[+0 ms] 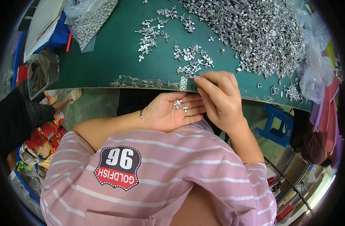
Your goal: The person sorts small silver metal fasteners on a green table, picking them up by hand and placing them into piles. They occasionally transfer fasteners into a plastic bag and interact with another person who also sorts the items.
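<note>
My left hand (163, 116) lies palm up just below the table's near edge, its fingers stretched out flat. A few small silver metal pieces (177, 104) with stubby, cross-like arms rest loose on its palm and fingers. Over the table edge, my right hand (223, 98) is bent with thumb and forefinger drawn together; whatever is between the fingertips is too small to make out. Right beyond those fingertips lies a loose group of similar silver pieces (191, 67). A short strip of patterned tape (183, 83) sticks to the edge beside them.
A large heap of small silver metal parts (259, 34) covers the far right of the green table (104, 64). Another cluster of pieces (150, 35) lies farther left. A clear bag of metal beads (91, 24) stands at far left. Below the table's right side is a blue stool (276, 126).
</note>
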`<state>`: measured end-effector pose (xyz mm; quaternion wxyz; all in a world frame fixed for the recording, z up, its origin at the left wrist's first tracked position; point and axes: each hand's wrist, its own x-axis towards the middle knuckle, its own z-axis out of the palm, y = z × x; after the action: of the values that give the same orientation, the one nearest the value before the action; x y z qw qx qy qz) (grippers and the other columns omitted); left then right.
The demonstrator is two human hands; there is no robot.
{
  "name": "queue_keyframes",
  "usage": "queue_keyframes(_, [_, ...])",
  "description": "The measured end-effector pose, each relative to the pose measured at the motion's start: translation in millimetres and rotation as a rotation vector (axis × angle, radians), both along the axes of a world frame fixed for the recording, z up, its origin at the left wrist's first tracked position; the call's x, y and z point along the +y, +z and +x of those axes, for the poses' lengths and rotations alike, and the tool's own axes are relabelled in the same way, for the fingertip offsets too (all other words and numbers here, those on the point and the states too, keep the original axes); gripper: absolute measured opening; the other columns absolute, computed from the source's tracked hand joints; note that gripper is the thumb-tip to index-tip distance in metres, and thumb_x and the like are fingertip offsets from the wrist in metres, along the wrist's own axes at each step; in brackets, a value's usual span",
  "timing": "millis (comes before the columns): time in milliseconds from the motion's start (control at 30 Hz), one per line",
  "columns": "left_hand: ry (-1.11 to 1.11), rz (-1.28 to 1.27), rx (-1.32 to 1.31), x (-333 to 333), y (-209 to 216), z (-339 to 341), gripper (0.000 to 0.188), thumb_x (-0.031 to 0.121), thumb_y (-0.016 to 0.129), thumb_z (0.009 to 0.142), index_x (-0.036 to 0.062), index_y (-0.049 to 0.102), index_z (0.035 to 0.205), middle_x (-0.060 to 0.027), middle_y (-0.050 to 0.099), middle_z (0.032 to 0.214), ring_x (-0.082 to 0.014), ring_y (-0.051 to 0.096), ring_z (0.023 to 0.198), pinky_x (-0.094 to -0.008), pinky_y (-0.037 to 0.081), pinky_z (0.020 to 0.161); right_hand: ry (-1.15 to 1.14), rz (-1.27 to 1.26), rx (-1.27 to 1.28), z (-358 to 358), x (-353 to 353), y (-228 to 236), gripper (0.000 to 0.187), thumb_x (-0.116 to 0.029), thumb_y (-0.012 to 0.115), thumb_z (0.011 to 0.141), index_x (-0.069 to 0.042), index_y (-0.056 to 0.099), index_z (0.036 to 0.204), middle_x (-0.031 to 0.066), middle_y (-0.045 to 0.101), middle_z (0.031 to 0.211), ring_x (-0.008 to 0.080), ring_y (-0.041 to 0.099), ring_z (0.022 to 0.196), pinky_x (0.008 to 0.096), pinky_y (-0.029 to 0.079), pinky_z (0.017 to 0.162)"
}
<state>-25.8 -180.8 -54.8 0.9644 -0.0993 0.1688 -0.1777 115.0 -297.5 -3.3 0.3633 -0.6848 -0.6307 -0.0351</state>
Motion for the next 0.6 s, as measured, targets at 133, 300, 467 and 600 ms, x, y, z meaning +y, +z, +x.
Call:
queue_keyframes(133, [0.08,-0.019,-0.01,-2,-9,-1,0.038,0.022,0.038,0.095,-0.0031,0.046,0.122,-0.0154,0.049,0.127,-0.0274,0.042,0.126,-0.0449,0.025,0.113,0.017,-0.022,-0.035,-4,-6,-6,0.032,-0.006,0.064,0.069,-0.002,0.064,0.101,0.0095,0.062,0.107,0.0264,0.057,0.092,0.0377,0.042,0.078])
queue_keyframes(300, [0.085,0.004,0.034,-2,6,4,0.042,0.025,0.036,0.095,-0.0038,0.045,0.126,-0.0153,0.048,0.131,-0.0263,0.042,0.126,-0.0435,0.026,0.112,-0.135,0.088,0.018,-7,-5,-12,0.036,0.003,0.061,0.066,-0.002,0.063,0.102,0.0097,0.063,0.104,0.027,0.059,0.09,0.0377,0.042,0.08])
queue_keyframes(467, [0.101,-0.024,-0.006,-2,-7,1,0.044,0.025,0.035,0.095,-0.0057,0.045,0.125,-0.0169,0.046,0.133,-0.0273,0.04,0.129,-0.0429,0.025,0.112,-0.167,0.059,-0.044,-8,11,-13,0.03,0.004,0.064,0.071,-0.004,0.061,0.1,0.008,0.064,0.097,0.0262,0.059,0.088,0.0369,0.042,0.078])
queue_keyframes(600, [0.088,0.012,0.005,0,-6,1,0.044,0.028,0.039,0.094,-0.0064,0.049,0.12,-0.0174,0.048,0.13,-0.0281,0.041,0.127,-0.0429,0.025,0.112,-0.219,0.054,0.002,-5,12,-12,0.027,0.003,0.068,0.072,-0.005,0.06,0.097,0.0081,0.063,0.091,0.027,0.059,0.085,0.0364,0.043,0.074])
